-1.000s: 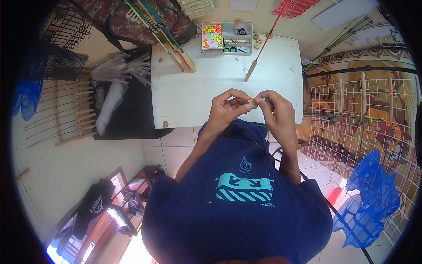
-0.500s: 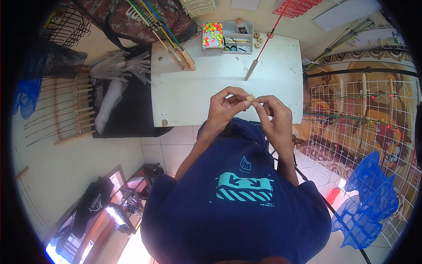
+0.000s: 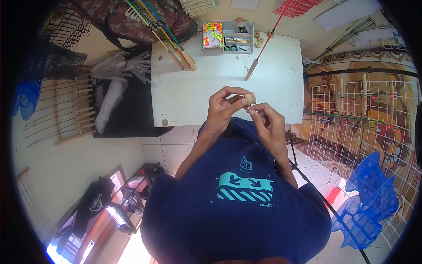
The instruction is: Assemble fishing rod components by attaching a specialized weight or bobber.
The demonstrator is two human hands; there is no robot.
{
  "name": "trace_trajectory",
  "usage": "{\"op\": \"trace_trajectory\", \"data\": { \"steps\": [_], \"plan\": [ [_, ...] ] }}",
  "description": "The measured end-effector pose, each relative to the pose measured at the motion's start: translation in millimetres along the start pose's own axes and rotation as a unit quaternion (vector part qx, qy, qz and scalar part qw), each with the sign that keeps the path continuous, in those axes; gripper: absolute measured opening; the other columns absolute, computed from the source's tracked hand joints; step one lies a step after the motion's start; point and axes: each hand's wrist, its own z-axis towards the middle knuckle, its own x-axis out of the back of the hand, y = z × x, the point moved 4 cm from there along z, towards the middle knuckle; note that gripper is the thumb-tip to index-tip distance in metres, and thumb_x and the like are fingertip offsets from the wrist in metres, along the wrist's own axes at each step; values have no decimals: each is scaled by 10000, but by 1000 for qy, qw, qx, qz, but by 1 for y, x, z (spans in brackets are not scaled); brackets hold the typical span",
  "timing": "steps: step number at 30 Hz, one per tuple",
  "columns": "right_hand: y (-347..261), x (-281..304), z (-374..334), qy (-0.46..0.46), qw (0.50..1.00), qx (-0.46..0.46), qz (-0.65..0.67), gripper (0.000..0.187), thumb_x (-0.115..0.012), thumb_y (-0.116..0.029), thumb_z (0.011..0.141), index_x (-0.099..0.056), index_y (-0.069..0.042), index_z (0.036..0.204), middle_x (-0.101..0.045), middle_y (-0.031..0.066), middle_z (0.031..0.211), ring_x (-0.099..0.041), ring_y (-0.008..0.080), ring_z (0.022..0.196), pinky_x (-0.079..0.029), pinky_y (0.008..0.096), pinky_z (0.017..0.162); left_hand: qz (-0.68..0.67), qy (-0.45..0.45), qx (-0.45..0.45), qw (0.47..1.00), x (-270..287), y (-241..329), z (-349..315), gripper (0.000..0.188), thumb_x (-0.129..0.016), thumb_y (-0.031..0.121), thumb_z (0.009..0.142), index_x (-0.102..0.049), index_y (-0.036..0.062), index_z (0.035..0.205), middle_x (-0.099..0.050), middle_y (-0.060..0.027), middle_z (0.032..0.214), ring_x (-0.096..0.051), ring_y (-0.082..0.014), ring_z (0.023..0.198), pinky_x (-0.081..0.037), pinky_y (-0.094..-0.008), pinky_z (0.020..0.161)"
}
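Just over the near edge of the white table, my left hand [image 3: 222, 108] pinches a small pale tan spool [image 3: 251, 98] between thumb and fingers. The spool is tilted, with its wider rim facing away from the palm. Right below it, my right hand [image 3: 270, 125] has its thumb and forefinger pressed together close to the spool's lower edge. What those fingertips hold is too small to make out. Beyond my hands, a thin red rod [image 3: 263, 48] with a light brown handle lies on the table, its tip toward the wall.
On the white table [image 3: 211, 88] stand a compartment box [image 3: 238, 36] with bright floats and several tan rings [image 3: 257, 44]. Rods with wooden handles [image 3: 187, 59] lean at the left. A white wire rack [image 3: 351, 114] and blue nets [image 3: 369, 193] are at the right.
My right hand has drawn down and slightly left, its fingertips now below the spool. The spool has turned in my left hand and shows more of its side.
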Motion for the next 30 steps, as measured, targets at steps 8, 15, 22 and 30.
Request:
{"op": "trace_trajectory", "data": {
  "steps": [8,15,22,30],
  "plan": [
    [22,-9,-4,-80,985,-84,125,101,-621,-87,907,-635,12,893,-457,-73,591,-337,-1,552,-247,205,487,43,-12,20,999,-6,6,-3,239,-631,-62,847,-616,-66,1086,-650,-192,1078,-646,-224,987,-543,-337,876],
    [39,-8,4,-128,963,-110,210,120,-622,-108,913,-648,9,904,-572,-53,705,-407,-12,623,-300,172,540,125,-12,27,992,-16,21,-8,234,-633,-69,841,-668,-36,1070,-666,-183,1084,-645,-227,1011,-522,-349,922],
    [55,10,23,-128,981,-59,137,107,-628,-109,885,-666,-13,917,-466,-81,621,-354,4,579,-262,201,500,183,-67,-1,981,-22,23,-12,241,-653,-43,840,-667,-37,1081,-680,-175,1051,-647,-199,986,-519,-316,897],
    [18,34,45,-139,990,25,-28,93,-662,-110,845,-686,-25,875,-446,-4,564,-380,66,547,-319,238,506,179,-61,48,981,-23,27,-13,229,-658,-27,840,-687,-13,1066,-679,-163,1052,-646,-190,975,-520,-300,870]
  ]
}}
